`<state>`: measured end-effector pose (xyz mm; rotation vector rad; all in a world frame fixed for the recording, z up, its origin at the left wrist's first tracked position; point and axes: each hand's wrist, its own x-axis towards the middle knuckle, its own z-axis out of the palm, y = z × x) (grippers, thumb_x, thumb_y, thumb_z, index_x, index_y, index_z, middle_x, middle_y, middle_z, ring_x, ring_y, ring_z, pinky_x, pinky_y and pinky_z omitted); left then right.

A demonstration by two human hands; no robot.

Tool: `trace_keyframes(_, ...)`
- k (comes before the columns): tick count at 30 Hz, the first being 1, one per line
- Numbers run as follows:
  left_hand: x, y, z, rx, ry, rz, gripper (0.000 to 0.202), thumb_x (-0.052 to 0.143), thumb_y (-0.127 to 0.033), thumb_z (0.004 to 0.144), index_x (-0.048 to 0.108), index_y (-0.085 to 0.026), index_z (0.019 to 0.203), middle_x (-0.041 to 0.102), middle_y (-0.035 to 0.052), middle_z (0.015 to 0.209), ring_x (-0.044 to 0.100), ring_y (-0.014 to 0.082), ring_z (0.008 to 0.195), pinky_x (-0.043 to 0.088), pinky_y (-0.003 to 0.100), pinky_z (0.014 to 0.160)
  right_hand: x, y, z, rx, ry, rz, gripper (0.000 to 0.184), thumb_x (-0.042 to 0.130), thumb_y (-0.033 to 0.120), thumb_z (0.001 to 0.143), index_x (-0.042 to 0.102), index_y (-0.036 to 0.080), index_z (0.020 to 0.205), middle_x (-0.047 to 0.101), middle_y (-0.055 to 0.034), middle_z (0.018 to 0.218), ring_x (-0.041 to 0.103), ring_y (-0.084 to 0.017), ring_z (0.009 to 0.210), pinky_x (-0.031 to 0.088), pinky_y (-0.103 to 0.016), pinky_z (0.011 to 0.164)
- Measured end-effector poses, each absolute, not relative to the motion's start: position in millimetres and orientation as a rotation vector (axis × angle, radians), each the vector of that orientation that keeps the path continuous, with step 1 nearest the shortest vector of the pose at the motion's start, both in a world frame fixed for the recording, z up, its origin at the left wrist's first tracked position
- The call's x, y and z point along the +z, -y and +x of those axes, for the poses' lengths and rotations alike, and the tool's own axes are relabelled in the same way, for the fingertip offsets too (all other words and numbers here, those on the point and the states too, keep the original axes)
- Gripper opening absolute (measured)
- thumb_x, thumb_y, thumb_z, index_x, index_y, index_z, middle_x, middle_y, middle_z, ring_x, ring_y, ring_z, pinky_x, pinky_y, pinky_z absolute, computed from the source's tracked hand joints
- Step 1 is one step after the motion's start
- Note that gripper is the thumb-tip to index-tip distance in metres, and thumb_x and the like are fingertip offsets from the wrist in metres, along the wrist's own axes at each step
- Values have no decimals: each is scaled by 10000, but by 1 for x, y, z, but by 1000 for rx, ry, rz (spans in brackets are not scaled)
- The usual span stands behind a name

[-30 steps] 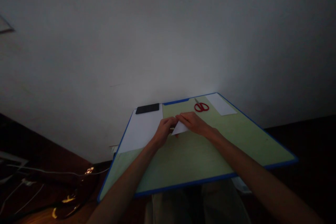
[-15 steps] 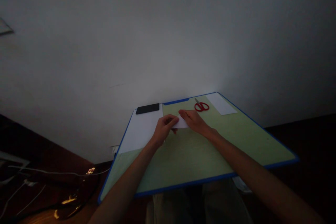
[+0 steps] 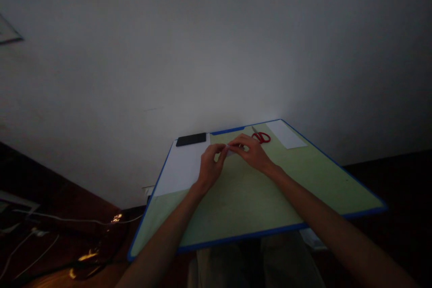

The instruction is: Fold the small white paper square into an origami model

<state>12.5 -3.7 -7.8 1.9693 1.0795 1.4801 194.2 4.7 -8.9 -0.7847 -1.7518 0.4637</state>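
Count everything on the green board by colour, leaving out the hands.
White: 3, big sheet, small sheet, folded piece pinched between left hand and right hand
Red: 1, scissors
Black: 1, flat slab
Total: 5

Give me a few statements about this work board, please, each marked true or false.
1. The left hand and the right hand both pinch a small white paper between them. True.
2. The red scissors are held in the right hand. False: they lie on the green board, just beyond that hand.
3. A black flat object lies at the board's far left corner. True.
4. The large white sheet lies to the right of both hands. False: it lies to the left of the left hand.
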Motion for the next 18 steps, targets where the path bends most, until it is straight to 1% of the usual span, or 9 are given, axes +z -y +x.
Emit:
trace_keyframes(3,-6,3,12,1484,-1080,1934,173,715,-381,852,742,-213,889,725,67,882,658,203,816,511,321,817,-9,-6,196,466,1758,-745,212,651,422,923,778,252,923,707,-56,880,626,-207,854,482,-360,798)
trace_keyframes(10,-10,-2,8,1392,-1072,1865,229,722,-425,838,717,-199,876,712,34,808,645,172,752,510,285,733,-12,-7,194,480,1771,-749,208,639,393,939,786,246,947,700,-56,870,627,-193,825,481,-342,763)
trace_keyframes(14,-9,-2,8,1360,-1023,1747,271,738,-445,815,697,-180,854,697,29,806,626,160,743,497,274,716,-11,-6,193,520,1752,-775,187,672,382,912,787,238,948,724,-57,873,642,-191,818,491,-335,748)
trace_keyframes(18,-5,-2,7,1322,-997,1725,261,724,-423,827,657,-171,829,659,8,769,589,141,716,461,251,682,-12,-6,192,634,1693,-819,194,722,393,859,785,220,922,757,-60,901,679,-194,828,522,-332,764)
